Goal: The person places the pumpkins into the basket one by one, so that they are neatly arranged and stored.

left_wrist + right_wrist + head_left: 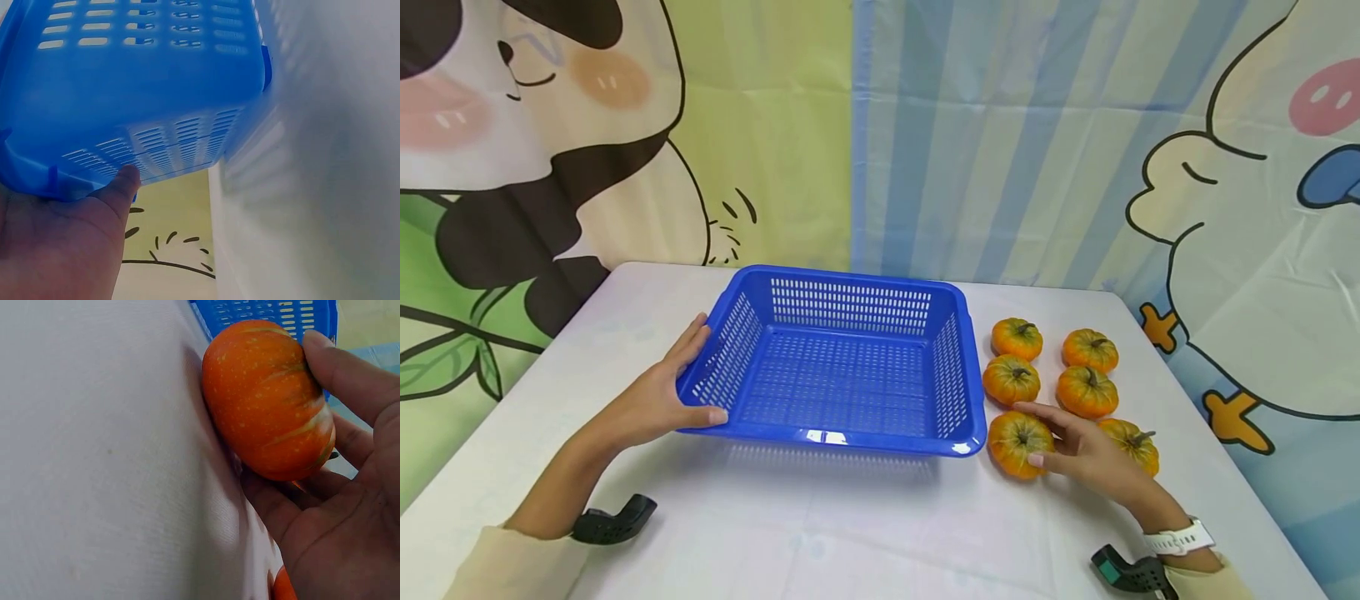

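Observation:
A blue plastic basket (865,440) with slotted walls is on the white table, and nothing lies inside it. My left hand (658,392) holds its left end, the thumb over the near rim and the fingers along the outer side. In the left wrist view, that hand (69,244) is against the basket's blue wall (125,84). Just right of the basket, my right hand (1086,454) grips a small orange pumpkin (1018,443) between thumb and fingers. The right wrist view shows this pumpkin (269,400) close up, low by the tabletop, with some fingers partly hidden behind it.
Several more small pumpkins stand in two rows right of the basket, among them a back one (1015,337), one behind the gripped pumpkin (1011,379), and one beyond my right hand (1131,446). A printed curtain (1000,150) hangs behind the white table (820,525).

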Demonstrator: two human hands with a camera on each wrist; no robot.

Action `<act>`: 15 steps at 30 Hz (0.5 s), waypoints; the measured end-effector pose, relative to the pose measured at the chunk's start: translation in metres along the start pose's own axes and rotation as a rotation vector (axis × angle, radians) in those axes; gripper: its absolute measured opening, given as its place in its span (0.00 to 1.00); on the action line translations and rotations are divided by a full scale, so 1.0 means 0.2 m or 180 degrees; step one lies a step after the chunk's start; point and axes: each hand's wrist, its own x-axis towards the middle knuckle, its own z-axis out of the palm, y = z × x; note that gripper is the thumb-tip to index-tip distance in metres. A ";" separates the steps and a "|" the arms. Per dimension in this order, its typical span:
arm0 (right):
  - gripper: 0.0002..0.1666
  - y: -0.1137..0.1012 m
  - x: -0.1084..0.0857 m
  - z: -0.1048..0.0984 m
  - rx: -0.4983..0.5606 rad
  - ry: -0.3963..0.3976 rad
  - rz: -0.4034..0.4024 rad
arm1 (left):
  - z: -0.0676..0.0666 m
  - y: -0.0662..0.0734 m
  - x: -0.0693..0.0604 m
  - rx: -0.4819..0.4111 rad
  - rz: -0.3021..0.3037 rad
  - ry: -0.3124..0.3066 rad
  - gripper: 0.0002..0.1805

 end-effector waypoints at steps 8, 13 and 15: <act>0.34 0.00 0.01 0.01 0.0087 -0.0016 0.0067 | 0.01 -0.01 -0.01 -0.0102 0.0037 0.0038 0.64; 0.34 0.00 0.00 0.00 0.0006 -0.0006 0.0128 | 0.01 -0.01 -0.01 -0.0081 0.0036 0.0025 0.65; 0.34 -0.01 0.00 -0.01 -0.0005 0.0027 0.0171 | 0.01 0.00 0.00 -0.0074 0.0028 0.0012 0.65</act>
